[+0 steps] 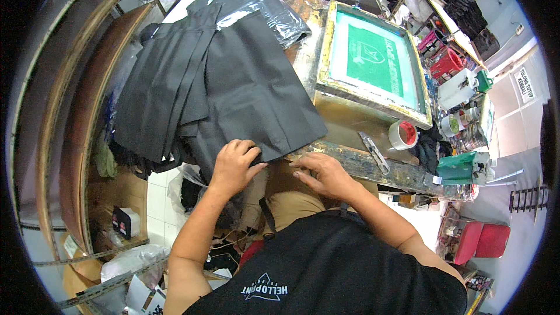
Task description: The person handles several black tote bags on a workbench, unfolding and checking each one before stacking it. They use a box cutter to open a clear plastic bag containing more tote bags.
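Note:
A stack of black fabric pieces (251, 90) lies fanned out over the left part of the worktable, the top one reaching the near edge. My left hand (234, 166) is at that piece's near edge, fingers curled over it and thumb below, closed on the fabric. To its right, my right hand (322, 174) hovers by the table's front edge, fingers loosely bent and apart from the thumb, with nothing visible in it. A framed printing screen (373, 52) with a green stencil and a wooden frame lies beyond, at the right.
A utility knife (374, 153) and a tub of red ink (402, 135) lie near the table's right front. Clear plastic wrapping (265, 9) covers black material at the back. Curved-looking wooden shelving (87, 122) stands left; cans and containers (461, 119) crowd the right.

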Available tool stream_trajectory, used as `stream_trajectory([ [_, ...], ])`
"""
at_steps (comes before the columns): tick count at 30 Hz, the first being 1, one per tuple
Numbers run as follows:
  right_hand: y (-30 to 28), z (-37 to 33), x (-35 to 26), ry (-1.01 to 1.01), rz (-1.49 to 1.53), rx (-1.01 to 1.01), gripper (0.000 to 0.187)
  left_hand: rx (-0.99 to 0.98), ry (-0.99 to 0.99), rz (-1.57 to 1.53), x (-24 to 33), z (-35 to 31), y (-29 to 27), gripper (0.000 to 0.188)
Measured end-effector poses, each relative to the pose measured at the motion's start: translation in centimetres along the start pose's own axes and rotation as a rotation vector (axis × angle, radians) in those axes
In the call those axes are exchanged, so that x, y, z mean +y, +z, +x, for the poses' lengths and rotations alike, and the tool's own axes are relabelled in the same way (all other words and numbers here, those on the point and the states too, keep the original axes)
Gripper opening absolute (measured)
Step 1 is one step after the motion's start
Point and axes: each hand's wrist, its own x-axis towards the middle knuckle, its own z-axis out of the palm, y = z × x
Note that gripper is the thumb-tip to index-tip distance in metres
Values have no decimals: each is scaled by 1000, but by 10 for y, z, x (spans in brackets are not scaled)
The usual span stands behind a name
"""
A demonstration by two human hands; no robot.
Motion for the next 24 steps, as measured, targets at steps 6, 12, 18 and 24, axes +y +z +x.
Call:
stream_trajectory([
  [6,-1,-9,3,99,88,-65,25,-133,-150,-237,-11,15,-20,26],
  [12,14,-3,0,-77,13,-32,25,251,-238,-314,-5,28,-36,22],
  [18,16,31,-26,-257,51,80,26,284,-252,-316,8,55,-80,20],
  [24,29,48,-27,-18,250,226,30,254,-297,-422,9,52,-73,21],
])
